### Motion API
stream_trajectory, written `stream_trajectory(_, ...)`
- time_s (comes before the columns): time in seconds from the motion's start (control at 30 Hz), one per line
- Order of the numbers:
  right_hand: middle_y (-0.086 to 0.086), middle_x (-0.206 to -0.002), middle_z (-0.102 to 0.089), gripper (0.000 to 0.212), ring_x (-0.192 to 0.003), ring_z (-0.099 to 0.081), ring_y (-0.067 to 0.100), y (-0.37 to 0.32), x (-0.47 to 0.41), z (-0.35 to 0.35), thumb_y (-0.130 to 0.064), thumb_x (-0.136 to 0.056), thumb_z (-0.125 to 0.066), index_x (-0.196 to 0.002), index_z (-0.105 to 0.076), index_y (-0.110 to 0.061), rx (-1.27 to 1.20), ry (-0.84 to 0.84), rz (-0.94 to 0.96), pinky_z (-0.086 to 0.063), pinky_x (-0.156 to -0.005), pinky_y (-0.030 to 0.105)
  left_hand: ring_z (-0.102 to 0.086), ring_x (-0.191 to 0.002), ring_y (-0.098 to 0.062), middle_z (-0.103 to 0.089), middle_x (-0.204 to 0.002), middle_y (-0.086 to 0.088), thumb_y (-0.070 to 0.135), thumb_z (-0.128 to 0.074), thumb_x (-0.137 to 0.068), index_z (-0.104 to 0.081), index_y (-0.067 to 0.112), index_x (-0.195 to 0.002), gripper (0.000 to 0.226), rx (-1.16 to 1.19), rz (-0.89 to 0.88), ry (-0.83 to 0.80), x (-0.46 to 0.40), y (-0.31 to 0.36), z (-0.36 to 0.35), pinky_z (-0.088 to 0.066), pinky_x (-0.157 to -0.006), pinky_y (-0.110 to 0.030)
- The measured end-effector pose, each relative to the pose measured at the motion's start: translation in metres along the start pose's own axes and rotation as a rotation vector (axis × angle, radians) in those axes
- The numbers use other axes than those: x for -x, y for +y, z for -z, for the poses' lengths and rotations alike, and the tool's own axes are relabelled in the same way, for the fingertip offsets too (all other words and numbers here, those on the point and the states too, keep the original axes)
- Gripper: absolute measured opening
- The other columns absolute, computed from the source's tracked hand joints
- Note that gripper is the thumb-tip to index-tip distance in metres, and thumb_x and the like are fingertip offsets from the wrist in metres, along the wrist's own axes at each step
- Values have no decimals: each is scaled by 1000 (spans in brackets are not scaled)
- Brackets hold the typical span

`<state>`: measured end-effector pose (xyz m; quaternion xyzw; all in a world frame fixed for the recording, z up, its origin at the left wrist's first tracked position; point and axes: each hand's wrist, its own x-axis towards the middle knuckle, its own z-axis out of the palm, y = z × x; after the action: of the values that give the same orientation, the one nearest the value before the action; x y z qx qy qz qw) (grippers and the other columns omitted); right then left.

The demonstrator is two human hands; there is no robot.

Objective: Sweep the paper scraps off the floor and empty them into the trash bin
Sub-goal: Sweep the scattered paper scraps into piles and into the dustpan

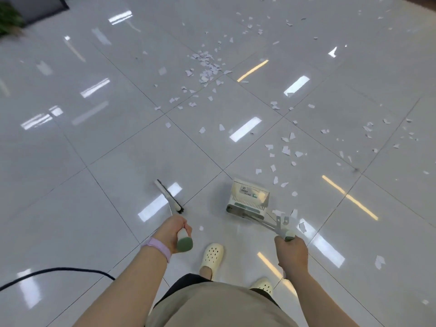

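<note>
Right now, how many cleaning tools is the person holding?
2. The broom is in the left hand, its head on the floor ahead. The dustpan is in the right hand, set on the floor among scraps.

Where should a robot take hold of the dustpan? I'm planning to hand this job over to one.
Judging by the pose, at the top of its long handle, from above and behind. The dustpan stands on the floor with the handle slanting up toward the person, where the right hand already grips it. The left hand holds the broom.
</note>
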<state>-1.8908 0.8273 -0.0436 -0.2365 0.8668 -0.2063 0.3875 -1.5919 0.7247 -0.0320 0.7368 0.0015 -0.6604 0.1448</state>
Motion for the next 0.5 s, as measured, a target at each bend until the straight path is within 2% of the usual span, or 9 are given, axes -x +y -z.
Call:
stream_trajectory(0.1, 5, -57, -39, 18, -55, -38, 24, 12, -5, 18, -14, -78, -54, -64, -46, -9, 4, -47, 45, -46, -54, 37, -42, -51, -23, -46, -70, -8, 1, -46, -91, -49, 6, -83, 10, -135, 43, 88, 6, -34, -11, -38, -49, -26)
stream_trajectory(0.23, 5, -56, -39, 22, -53, -39, 24, 36, -11, 48, -12, -81, -55, -62, -44, -7, 1, -72, 64, -47, -54, 37, -44, -52, -24, -46, -68, -8, -1, -45, -92, -45, 6, -69, 25, -279, 26, 118, 18, -70, -43, -36, -40, -19)
stream_trajectory(0.37, 4, -56, -38, 24, -52, -36, 24, 65, -18, 74, -11, -83, -54, -64, -39, -9, 19, -100, 101, -32, -52, 28, -48, -65, -21, -47, -77, -9, 2, -45, -96, -45, 9, -79, 18, -204, 65, 79, 41, -95, -95, -44, -55, -25)
stream_trajectory(0.4, 4, -57, -38, 23, -52, -35, 23, 71, -18, 81, -11, -83, -53, -64, -40, -8, 32, -105, 105, -30, -52, 27, -48, -66, -21, -46, -79, -11, 3, -47, -97, -44, 8, -82, 16, -244, 65, 72, 44, -100, -110, -46, -55, -26)
stream_trajectory(0.5, 5, -58, -41, 22, -52, -35, 22, 88, -19, 102, -12, -83, -54, -66, -43, -7, 60, -97, 100, -30, -51, 28, -51, -59, -22, -44, -78, -11, 3, -44, -98, -43, 8, -79, 20, -330, 34, -9, 48, -116, -158, -41, -32, -17)
